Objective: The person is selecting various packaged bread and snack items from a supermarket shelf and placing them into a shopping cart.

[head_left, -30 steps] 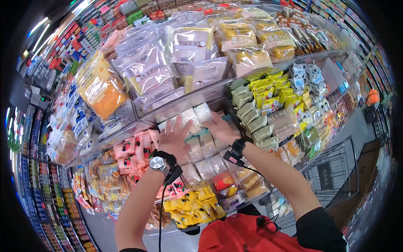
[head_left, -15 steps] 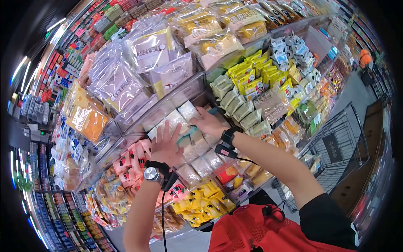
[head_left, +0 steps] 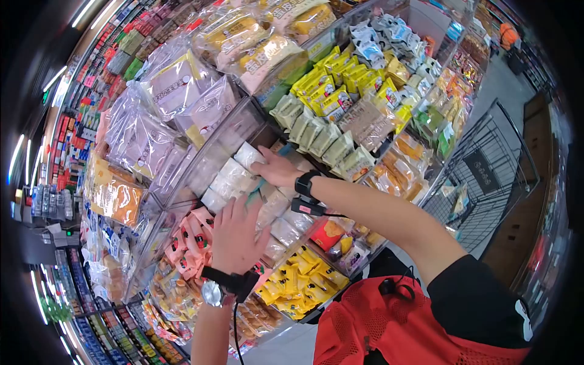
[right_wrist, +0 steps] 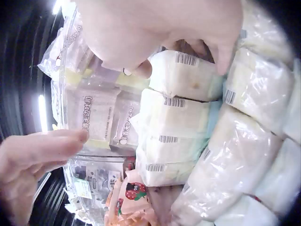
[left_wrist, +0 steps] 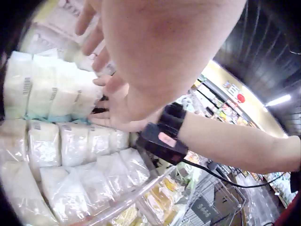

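White packets with barcodes (right_wrist: 171, 136) stand in a row in a clear bin. In the head view, my right hand (head_left: 278, 169) is at the row's far end, holding the end packet (head_left: 249, 156); the right wrist view shows thumb and fingers on opposite sides of that packet (right_wrist: 181, 75). My left hand (head_left: 236, 238) hangs spread over the near part of the bin, fingers extended, gripping nothing. The left wrist view shows its palm (left_wrist: 160, 56) large, above the right hand (left_wrist: 124, 110). More white packets (left_wrist: 75, 141) lie in front of the row.
Pink packets (head_left: 191, 240) lie left of the bin, yellow packets (head_left: 301, 283) nearer the body. Large bread bags (head_left: 176, 88) rise behind a clear divider. Green and yellow snacks (head_left: 328, 91) fill the bin at the right. A wire shopping cart (head_left: 480, 173) stands far right.
The head view has turned, shifting the shelf leftward and down. The left hand's fingers have come closer together. The right hand remains at the row's far end.
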The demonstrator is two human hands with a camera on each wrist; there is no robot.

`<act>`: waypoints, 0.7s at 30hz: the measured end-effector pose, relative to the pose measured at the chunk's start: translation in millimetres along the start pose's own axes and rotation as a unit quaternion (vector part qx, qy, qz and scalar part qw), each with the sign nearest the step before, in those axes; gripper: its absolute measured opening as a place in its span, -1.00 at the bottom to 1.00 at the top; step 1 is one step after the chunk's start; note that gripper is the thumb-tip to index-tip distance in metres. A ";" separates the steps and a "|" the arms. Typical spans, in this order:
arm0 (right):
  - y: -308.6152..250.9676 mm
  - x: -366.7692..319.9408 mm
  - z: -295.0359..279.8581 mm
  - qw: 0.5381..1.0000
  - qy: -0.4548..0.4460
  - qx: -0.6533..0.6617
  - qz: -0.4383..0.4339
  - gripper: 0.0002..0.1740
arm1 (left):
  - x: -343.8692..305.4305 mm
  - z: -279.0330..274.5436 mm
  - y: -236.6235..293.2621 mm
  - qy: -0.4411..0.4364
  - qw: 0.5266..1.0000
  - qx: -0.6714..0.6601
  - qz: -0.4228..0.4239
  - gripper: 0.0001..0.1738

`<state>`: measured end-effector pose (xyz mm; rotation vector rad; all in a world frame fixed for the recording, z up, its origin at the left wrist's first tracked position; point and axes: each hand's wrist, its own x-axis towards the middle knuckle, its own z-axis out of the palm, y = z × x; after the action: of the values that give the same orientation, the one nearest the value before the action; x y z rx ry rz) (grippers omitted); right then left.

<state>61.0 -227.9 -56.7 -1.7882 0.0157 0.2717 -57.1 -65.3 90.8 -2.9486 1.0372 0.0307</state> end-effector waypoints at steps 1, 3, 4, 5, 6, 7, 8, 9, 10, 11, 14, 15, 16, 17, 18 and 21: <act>0.2 -1.1 1.3 1.000 0.003 0.002 -0.001 0.03 | -3.8 -8.0 10.5 0.000 1.000 0.002 0.003 -0.39; -2.9 -4.5 4.8 0.999 0.034 -0.022 -0.005 0.01 | -13.9 -22.3 32.0 -0.042 0.996 -0.073 0.034 -0.44; -6.9 -7.5 4.0 0.999 0.039 -0.020 -0.008 0.01 | -19.2 -26.4 45.3 -0.006 0.994 -0.084 0.064 -0.52; -9.7 -11.6 3.2 0.999 0.040 -0.034 -0.011 0.01 | -25.8 -31.5 58.6 -0.005 0.994 -0.081 0.069 -0.52; -11.1 -17.2 2.8 0.998 0.043 -0.047 -0.011 0.00 | -34.0 -36.4 71.9 -0.038 0.992 -0.087 0.079 -0.57; -11.1 -21.9 2.8 0.998 0.049 -0.046 -0.009 0.00 | -42.6 -36.6 84.8 -0.073 0.989 -0.093 0.088 -0.61; -11.4 -25.9 3.1 0.996 0.063 -0.049 -0.026 -0.02 | -51.4 -31.8 96.8 -0.073 0.989 -0.094 0.093 -0.61; -10.2 -32.7 4.9 0.995 0.076 -0.053 -0.042 -0.04 | -62.0 -25.4 108.8 -0.088 0.984 -0.118 0.102 -0.63; -10.9 -43.0 7.4 0.995 0.078 -0.053 -0.041 -0.04 | -73.5 -18.3 120.2 -0.102 0.979 -0.140 0.110 -0.66; -11.8 -53.3 7.9 0.993 0.074 -0.055 -0.068 -0.09 | -83.8 -8.7 131.1 -0.101 0.978 -0.137 0.117 -0.66; -20.3 -112.9 -0.1 0.980 0.098 -0.108 -0.137 -0.34 | -112.4 34.2 160.5 -0.111 0.956 -0.211 0.172 -0.67; -13.5 -133.1 -2.7 0.980 0.110 -0.111 -0.127 -0.34 | -120.4 51.4 169.2 -0.128 0.948 -0.234 0.176 -0.68; -4.8 -151.1 -6.8 0.971 0.083 -0.110 -0.197 -0.38 | -128.7 65.4 177.5 -0.143 0.939 -0.257 0.176 -0.68; 4.4 -172.0 -12.0 0.957 0.057 -0.109 -0.262 -0.43 | -138.4 74.1 185.3 -0.148 0.934 -0.264 0.191 -0.68; 14.2 -196.5 -18.6 0.962 0.022 -0.083 -0.259 -0.50 | -144.8 83.4 193.1 -0.172 0.935 -0.262 0.168 -0.69; 36.3 -283.4 -57.0 0.980 -0.078 -0.026 -0.180 -0.73 | -159.8 118.1 212.5 -0.207 0.908 -0.347 0.110 -0.78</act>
<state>-210.2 -329.7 -25.2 -1.7789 -0.4270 0.1506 -316.3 -128.5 -25.2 -3.0985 1.5107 1.2081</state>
